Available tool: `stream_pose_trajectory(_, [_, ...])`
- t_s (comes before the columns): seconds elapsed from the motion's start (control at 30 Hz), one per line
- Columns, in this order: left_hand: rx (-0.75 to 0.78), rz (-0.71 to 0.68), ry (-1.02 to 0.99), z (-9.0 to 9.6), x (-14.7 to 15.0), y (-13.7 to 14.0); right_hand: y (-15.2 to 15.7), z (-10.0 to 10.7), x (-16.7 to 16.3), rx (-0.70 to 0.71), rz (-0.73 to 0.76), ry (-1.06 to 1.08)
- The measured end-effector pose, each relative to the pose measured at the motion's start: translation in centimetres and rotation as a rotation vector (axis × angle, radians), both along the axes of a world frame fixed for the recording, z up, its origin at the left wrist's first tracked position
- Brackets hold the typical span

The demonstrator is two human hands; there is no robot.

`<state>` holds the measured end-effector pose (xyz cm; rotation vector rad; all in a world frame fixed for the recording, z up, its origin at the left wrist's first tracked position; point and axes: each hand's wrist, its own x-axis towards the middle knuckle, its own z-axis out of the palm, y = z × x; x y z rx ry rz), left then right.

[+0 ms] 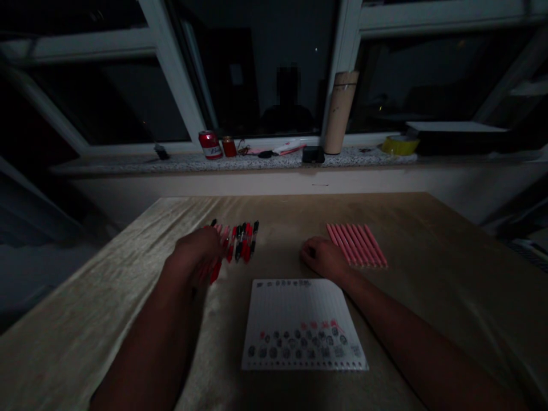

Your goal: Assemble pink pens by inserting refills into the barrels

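My left hand [194, 251] is over the left end of a row of red and black pens [242, 242], touching or very close to them. Its fingers are dim and mostly hidden behind the back of the hand, so I cannot make out whether they grip a pen. A red pen end [216, 271] shows just below it. My right hand [325, 258] rests on the table with curled fingers and nothing visible in them. Beside it lies a neat row of pink pencils [357, 245]. Between my forearms is a lined notebook sheet [295, 308] with black and red scribbled marks.
A cloth-covered table [274, 211] stretches before me. On the speckled windowsill [180, 165] behind stand a red can [210, 145], a small red jar [229, 146], a black box [313, 154], a tall tan cylinder [341, 114] and a yellow tape roll [399, 146]. The room is dim.
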<state>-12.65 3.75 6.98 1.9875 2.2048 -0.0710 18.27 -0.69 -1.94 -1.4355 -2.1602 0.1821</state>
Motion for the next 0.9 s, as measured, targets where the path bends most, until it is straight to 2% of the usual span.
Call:
stream_pose_trajectory(0.03, [-0.004,0.02,0.052,0.3,0.1,0.0,0.0,0.0,0.0,0.002,0.003,0.002])
stream_pose_trajectory(0.13, [0.126,0.106,0.118,0.3,0.8,-0.2,0.0,-0.1,0.1,-0.001,0.006,0.007])
stream_pose_trajectory(0.37, [0.108,0.102,0.108,-1.7,1.5,0.0,-0.1,-0.1,0.1,-0.002,0.003,0.01])
stream_pose_trajectory(0.57, [0.12,0.122,0.1,-0.5,1.8,-0.2,-0.2,0.2,-0.1,-0.015,0.002,0.02])
stream_pose_trajectory(0.63, [0.141,0.062,0.085,0.3,2.5,-0.5,-0.2,0.3,-0.1,-0.014,0.005,0.031])
stream_pose_trajectory(0.73, [0.179,-0.124,-0.043,0.8,4.5,-1.4,-0.2,0.4,-0.1,-0.019,0.012,0.067])
stream_pose_trajectory(0.83, [0.234,-0.258,-0.286,0.3,7.1,-2.3,-0.3,0.6,-0.5,-0.06,0.018,0.22])
stream_pose_trajectory(0.9, [0.148,-0.35,-0.548,-0.6,8.8,-2.7,-0.4,0.9,-1.0,-0.104,0.009,0.437])
